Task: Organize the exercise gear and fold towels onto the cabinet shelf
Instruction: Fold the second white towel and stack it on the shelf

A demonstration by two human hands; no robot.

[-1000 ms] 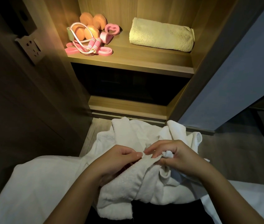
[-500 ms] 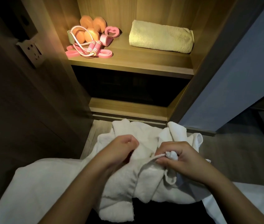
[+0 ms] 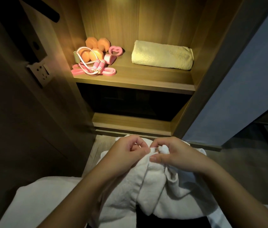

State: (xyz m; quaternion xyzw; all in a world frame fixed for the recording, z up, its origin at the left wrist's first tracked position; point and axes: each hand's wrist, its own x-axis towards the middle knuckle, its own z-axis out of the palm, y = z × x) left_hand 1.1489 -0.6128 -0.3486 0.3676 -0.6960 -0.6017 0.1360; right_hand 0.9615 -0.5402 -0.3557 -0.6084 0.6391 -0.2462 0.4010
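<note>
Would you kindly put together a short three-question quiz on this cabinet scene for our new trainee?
1. True or false: the folded yellow towel lies on the lit shelf, to the right of the orange dumbbells.
2. What do the left hand and right hand pinch? A) white towel B) yellow towel C) an orange dumbbell
3. Fill in: the number of towels on the shelf is ___.
Key: 1 true; 2 A; 3 one.
</note>
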